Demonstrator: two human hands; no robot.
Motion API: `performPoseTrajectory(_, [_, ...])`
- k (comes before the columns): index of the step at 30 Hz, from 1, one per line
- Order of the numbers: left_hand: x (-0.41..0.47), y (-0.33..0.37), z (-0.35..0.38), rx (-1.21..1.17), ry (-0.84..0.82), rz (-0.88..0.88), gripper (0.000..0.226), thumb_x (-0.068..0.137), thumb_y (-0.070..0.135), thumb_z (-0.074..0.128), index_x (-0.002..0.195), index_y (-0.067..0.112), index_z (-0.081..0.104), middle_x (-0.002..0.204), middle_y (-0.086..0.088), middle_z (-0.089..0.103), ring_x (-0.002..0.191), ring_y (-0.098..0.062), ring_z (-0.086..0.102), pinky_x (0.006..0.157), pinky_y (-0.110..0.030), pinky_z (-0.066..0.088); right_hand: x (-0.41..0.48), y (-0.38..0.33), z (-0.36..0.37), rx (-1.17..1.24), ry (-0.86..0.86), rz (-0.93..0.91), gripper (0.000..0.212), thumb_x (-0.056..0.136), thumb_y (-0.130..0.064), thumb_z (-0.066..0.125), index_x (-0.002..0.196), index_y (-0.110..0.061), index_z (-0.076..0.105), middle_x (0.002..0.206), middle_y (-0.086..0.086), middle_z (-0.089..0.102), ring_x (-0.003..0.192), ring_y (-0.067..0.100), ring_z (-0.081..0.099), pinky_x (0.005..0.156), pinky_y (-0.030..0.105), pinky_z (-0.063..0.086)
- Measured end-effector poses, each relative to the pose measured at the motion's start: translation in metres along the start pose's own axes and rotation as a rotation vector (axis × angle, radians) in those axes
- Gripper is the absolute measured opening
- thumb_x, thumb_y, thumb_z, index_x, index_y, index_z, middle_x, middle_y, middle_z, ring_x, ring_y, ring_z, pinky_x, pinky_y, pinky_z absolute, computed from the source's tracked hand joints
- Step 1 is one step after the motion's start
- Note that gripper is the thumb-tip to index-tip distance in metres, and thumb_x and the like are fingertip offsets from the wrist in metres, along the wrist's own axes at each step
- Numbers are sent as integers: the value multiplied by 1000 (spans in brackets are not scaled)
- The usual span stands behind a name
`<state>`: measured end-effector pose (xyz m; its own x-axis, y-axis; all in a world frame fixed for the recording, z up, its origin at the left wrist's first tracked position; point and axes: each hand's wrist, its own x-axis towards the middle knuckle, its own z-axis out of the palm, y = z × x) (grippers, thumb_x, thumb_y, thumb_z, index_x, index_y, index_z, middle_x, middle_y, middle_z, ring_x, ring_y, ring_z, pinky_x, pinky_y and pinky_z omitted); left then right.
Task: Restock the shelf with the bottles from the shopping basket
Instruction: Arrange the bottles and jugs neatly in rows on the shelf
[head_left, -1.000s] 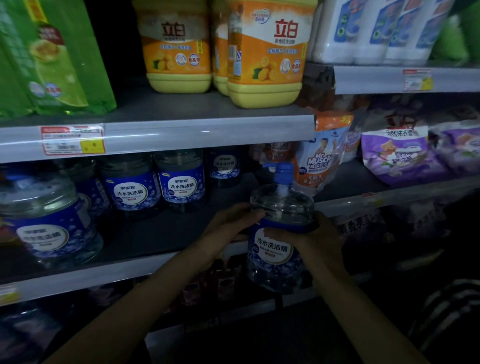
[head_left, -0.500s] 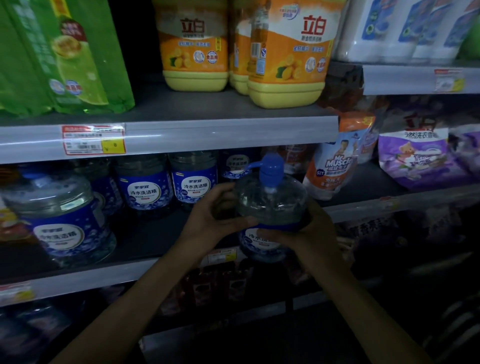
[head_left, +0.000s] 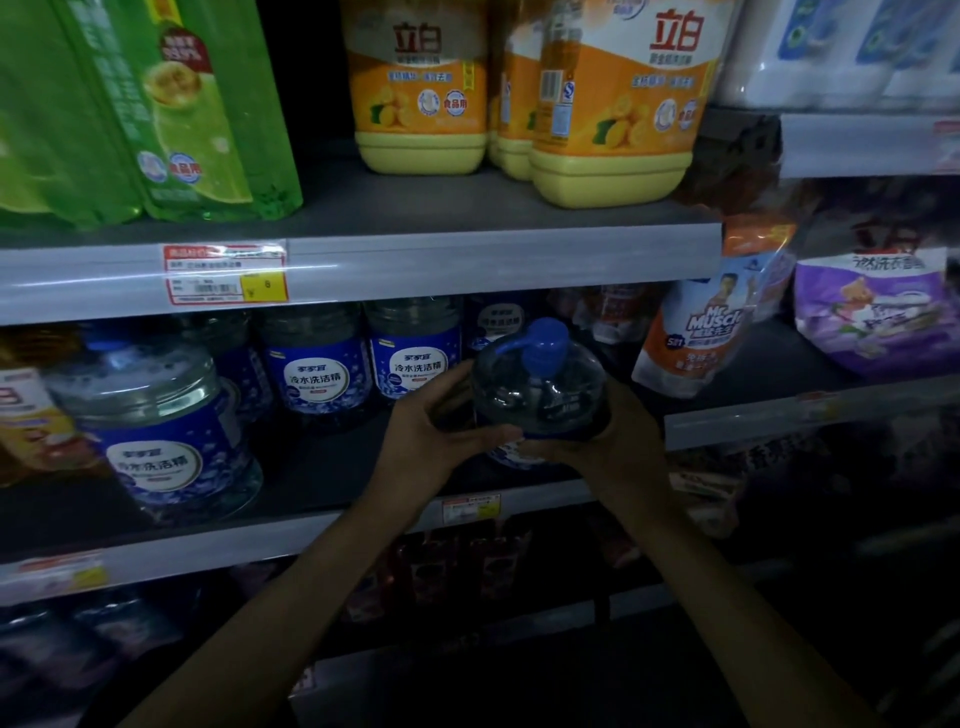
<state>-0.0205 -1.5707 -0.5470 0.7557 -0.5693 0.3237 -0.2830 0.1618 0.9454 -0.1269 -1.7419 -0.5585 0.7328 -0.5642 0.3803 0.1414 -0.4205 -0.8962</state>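
Note:
A clear pump bottle (head_left: 540, 389) with a blue pump head and a blue label is over the front of the middle shelf (head_left: 291, 535), upright and tilted slightly away. My left hand (head_left: 431, 431) grips its left side, thumb across the front. My right hand (head_left: 618, 431) grips its right side and lower edge. Whether its base touches the shelf is hidden by my hands. Several matching bottles (head_left: 317, 364) stand behind and to the left on the same shelf, with a nearer one (head_left: 156, 426) at the far left. The shopping basket is out of view.
Yellow-and-orange detergent jugs (head_left: 608, 104) and green bottles (head_left: 156, 104) fill the upper shelf (head_left: 467, 260), which overhangs the held bottle. An orange-and-white refill pouch (head_left: 696, 332) and purple bags (head_left: 878, 312) lie to the right. Dark lower shelves sit below.
Both hands have lifted the pump bottle from below the shelf edge up and forward onto the middle shelf level, in front of the back row of matching bottles.

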Motion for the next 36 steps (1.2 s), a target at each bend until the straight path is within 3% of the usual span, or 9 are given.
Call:
performPoseTrajectory(3, [9,-5,5,-11,29,-8,68,72,3,88,134,16,64,128,6,71,122,-9,64,92,-21,56,8,5,0,76,-34,29,75,57,-2,95,121,-28,64,110,-16,74,105,1,70,81,22,59])
performPoseTrajectory(4, [12,-6,7,-12,45,-15,68,71,11,88,135,16,64,129,6,71,123,-10,64,95,-25,57,10,6,2,97,-43,49,75,60,4,93,125,-21,64,110,-14,74,104,1,70,81,23,60])
performPoseTrajectory(8, [23,-7,11,10,74,-50,64,69,32,85,129,23,67,121,11,73,117,-6,66,105,-36,54,19,11,9,135,-50,80,78,68,-6,91,138,-13,58,127,-3,70,113,10,68,89,32,60])
performPoseTrajectory(16, [24,-19,11,90,73,-21,58,87,12,79,141,21,58,130,11,68,122,-4,62,103,-33,55,22,20,16,143,-58,82,83,75,-7,88,148,-14,48,139,3,63,124,19,63,93,40,59])
performPoseTrajectory(22, [13,-26,13,165,101,8,68,88,9,79,147,22,49,126,20,61,111,18,57,90,-8,51,15,21,18,101,-9,100,88,71,-22,93,147,-25,49,138,-6,63,123,12,63,96,41,58])
performPoseTrajectory(26, [3,-41,11,240,154,-62,61,85,20,83,139,22,55,115,14,67,101,13,62,85,-13,56,6,29,17,13,52,188,74,70,-19,93,133,-30,54,126,-2,68,113,16,67,93,43,59])
performPoseTrajectory(30, [-8,-57,10,374,154,-150,57,81,31,86,131,26,60,104,16,68,94,9,63,74,-6,49,-3,39,13,-197,56,310,65,71,-31,91,125,-17,57,112,-1,71,102,17,67,85,37,57])
performPoseTrajectory(32, [-10,-63,10,421,141,-189,58,79,35,87,130,24,62,102,15,67,99,-4,67,76,-13,49,-5,44,16,-225,8,386,66,68,-34,91,123,-17,57,111,0,70,99,20,69,83,42,60])
performPoseTrajectory(36, [-9,-65,13,462,139,-228,59,79,37,86,131,22,61,104,13,68,93,-3,62,74,-14,49,-5,44,25,-236,6,409,66,67,-32,91,121,-14,58,114,3,70,97,24,71,75,47,63])
